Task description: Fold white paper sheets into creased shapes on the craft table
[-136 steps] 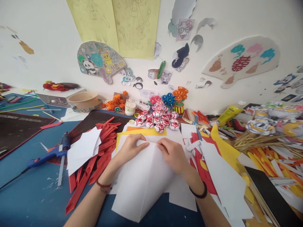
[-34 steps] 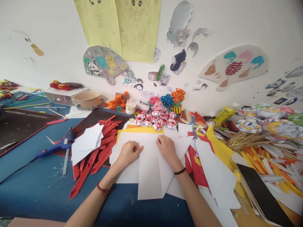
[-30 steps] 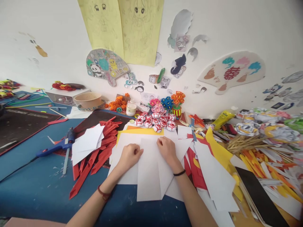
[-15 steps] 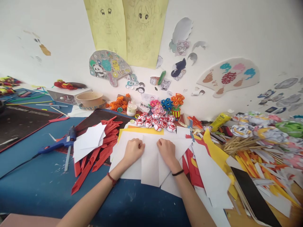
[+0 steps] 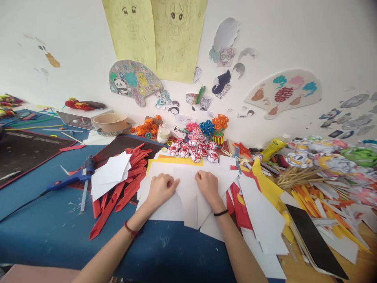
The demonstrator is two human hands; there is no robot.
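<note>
A folded sheet of white paper [image 5: 188, 200] lies between my two hands, its lower end reaching past the edge of the stack beneath. My left hand [image 5: 163, 190] is closed, thumb against forefinger, at the sheet's left edge. At the fold on the right, my right hand [image 5: 208, 186] has its fingers curled and pinched on the same sheet. Both wrists rest low over more white sheets [image 5: 165, 214]. Yellow paper [image 5: 156, 161] shows along the back of the stack. Several red-and-white paper flowers [image 5: 193, 149] sit just behind it.
On the left are a blue glue gun [image 5: 70, 177], folded red paper strips [image 5: 134, 188] and white paper pieces [image 5: 110, 175]. To the right lie white offcuts [image 5: 262, 220], a black phone [image 5: 315, 239], wooden sticks [image 5: 297, 173] and a yellow bottle [image 5: 273, 147]. A bowl [image 5: 110, 122] stands behind.
The folded sheet's left edge now slants, and its lower end has shifted right. My left thumb has straightened and points at the sheet. My right hand has hardly moved.
</note>
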